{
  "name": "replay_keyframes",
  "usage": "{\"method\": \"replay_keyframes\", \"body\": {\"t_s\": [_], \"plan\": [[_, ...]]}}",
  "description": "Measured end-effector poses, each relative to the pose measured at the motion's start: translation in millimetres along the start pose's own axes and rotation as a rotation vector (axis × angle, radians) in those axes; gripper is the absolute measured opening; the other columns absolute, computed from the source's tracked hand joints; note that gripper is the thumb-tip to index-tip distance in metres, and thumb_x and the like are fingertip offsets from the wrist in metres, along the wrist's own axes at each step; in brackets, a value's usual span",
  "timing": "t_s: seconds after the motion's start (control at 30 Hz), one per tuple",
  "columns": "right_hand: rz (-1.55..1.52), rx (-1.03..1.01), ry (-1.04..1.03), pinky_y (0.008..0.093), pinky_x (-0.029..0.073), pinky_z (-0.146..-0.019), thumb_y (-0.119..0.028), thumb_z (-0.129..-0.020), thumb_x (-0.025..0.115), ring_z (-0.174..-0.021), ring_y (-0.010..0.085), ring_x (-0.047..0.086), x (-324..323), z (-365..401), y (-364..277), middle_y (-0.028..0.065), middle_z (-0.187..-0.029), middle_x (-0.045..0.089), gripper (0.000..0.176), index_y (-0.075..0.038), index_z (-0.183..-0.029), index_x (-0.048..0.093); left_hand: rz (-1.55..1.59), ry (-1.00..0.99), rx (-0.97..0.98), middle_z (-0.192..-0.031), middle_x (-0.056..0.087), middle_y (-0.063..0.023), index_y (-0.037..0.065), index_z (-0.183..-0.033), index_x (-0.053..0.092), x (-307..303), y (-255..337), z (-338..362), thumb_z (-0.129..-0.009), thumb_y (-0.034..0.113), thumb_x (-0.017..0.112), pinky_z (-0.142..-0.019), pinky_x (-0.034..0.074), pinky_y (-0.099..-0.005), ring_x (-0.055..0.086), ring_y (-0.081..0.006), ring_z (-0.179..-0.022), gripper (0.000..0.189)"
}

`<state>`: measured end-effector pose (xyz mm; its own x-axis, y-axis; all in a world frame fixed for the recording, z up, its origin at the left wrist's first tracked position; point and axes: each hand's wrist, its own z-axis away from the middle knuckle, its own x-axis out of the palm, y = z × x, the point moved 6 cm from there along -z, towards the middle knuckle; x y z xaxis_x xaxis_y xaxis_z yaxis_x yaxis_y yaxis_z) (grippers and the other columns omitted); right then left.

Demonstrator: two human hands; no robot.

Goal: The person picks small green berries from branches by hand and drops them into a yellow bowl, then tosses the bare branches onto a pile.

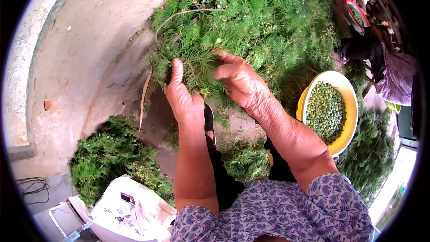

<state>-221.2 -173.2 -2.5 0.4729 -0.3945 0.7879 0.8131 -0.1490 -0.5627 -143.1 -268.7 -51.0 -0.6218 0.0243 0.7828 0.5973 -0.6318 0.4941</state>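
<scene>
1. Concrete floor: one large green heap ahead, one smaller pile lower left.
2. Sprig, one: at the heap's near edge, fronds pointing away from the wearer; long axis indistinct.
3. Left hand, one: closed on the sprig, thumb extended.
4. Right hand, one: fingers curled beside it; grip cannot be told.
5. Yellow basin, one: many green berries.

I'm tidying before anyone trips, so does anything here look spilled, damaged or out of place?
Nothing looks clearly spilled or damaged; the green berries sit inside the yellow basin. One untidy spot: a dark cable lies in loose loops at far left, rather than neatly coiled.
</scene>
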Motion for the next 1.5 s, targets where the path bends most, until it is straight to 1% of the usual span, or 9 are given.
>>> {"method": "replay_keyframes", "body": {"t_s": [0.17,0.27,0.5,0.57,0.7,1.0,1.2,1.27,1.5], "plan": [[-0.026,-0.127,0.174,0.0313,0.048,-0.077,-0.005,-0.081,0.062,-0.084,0.0167,0.057,-6.8,-2.2,1.1,0.0084,-0.092,0.062,0.019,0.001,-0.098,0.057,-0.091,0.025,-0.009,-0.105,0.059,-0.0051,0.003,-0.110,0.055,0.0,-5.3,4.3,-0.076,0.010,0.068,-0.081,0.047,-0.0351,0.055,-0.0193,-0.092,0.037],[-0.119,-0.122,0.501,0.0327,0.051,-0.069,-0.006,-0.078,0.066,-0.087,0.0205,0.056,-26.8,1.8,6.6,0.0147,-0.099,0.058,0.042,0.004,-0.113,0.044,-0.147,0.015,0.001,-0.104,0.060,-0.0052,0.003,-0.108,0.057,8.6,-9.2,11.5,-0.076,0.009,0.068,-0.079,0.047,-0.0340,0.055,-0.0187,-0.091,0.035],[-0.008,-0.148,0.509,0.0356,0.049,-0.076,-0.007,-0.076,0.068,-0.091,0.0221,0.054,-17.0,9.1,-4.0,0.0177,-0.102,0.055,0.055,0.003,-0.118,0.034,-0.263,0.093,0.060,-0.108,0.056,-0.0091,-0.001,-0.113,0.050,11.3,2.2,20.2,-0.077,0.017,0.070,-0.081,0.046,-0.0335,0.054,-0.0196,-0.094,0.045],[0.078,-0.096,0.487,0.0341,0.049,-0.076,-0.007,-0.077,0.068,-0.090,0.0207,0.054,-22.8,5.6,-3.7,0.0177,-0.099,0.056,0.055,0.003,-0.119,0.034,-0.486,0.414,0.341,-0.112,0.053,-0.0100,-0.002,-0.113,0.049,6.3,25.8,33.2,-0.077,0.017,0.069,-0.086,0.042,-0.0325,0.050,-0.0193,-0.100,0.045],[0.251,-0.087,0.468,0.0310,0.049,-0.071,-0.009,-0.078,0.066,-0.084,0.0187,0.056,-34.7,-3.2,-0.6,0.0144,-0.095,0.058,0.045,0.003,-0.114,0.042,-0.865,0.116,0.763,-0.103,0.055,-0.0058,0.001,-0.105,0.056,26.3,50.7,38.0,-0.078,0.013,0.068,-0.075,0.043,-0.0288,0.051,-0.0142,-0.087,0.032],[0.941,-0.083,0.016,0.0301,0.045,-0.079,-0.016,-0.080,0.063,-0.084,0.0173,0.058,-11.0,-9.0,2.8,0.0163,-0.093,0.062,0.033,0.001,-0.108,0.057,-0.991,-0.510,0.294,-0.070,0.052,0.0043,-0.002,-0.084,0.064,50.1,21.9,37.8,-0.081,0.013,0.065,-0.056,0.033,-0.0188,0.042,-0.0036,-0.063,0.015],[1.008,-0.021,0.013,0.0302,0.045,-0.082,-0.017,-0.078,0.066,-0.094,0.0214,0.060,-4.1,-3.7,-1.7,0.0195,-0.102,0.062,0.035,0.003,-0.105,0.057,-0.791,-0.349,0.257,-0.067,0.045,0.0068,0.002,-0.068,0.058,43.7,17.6,38.1,-0.079,0.005,0.065,-0.060,0.031,-0.0210,0.038,-0.0040,-0.064,0.013],[0.951,-0.111,0.125,0.0317,0.047,-0.073,-0.016,-0.077,0.067,-0.080,0.0210,0.061,-14.5,-6.1,-3.1,0.0160,-0.088,0.065,0.030,0.002,-0.100,0.061,-0.715,-0.335,0.353,-0.070,0.053,0.0052,-0.003,-0.087,0.065,40.7,18.1,34.2,-0.079,0.003,0.064,-0.053,0.032,-0.0182,0.043,-0.0028,-0.062,0.010],[1.046,-0.885,0.231,0.0305,0.049,-0.067,-0.007,-0.075,0.066,-0.075,0.0211,0.061,13.4,18.5,-57.1,0.0100,-0.078,0.064,0.015,-0.001,-0.089,0.064,-0.974,-0.287,0.515,-0.062,0.041,0.0083,-0.002,-0.075,0.059,39.2,24.9,36.1,-0.080,0.003,0.062,-0.045,0.023,-0.0197,0.032,-0.0013,-0.056,0.008]]}}
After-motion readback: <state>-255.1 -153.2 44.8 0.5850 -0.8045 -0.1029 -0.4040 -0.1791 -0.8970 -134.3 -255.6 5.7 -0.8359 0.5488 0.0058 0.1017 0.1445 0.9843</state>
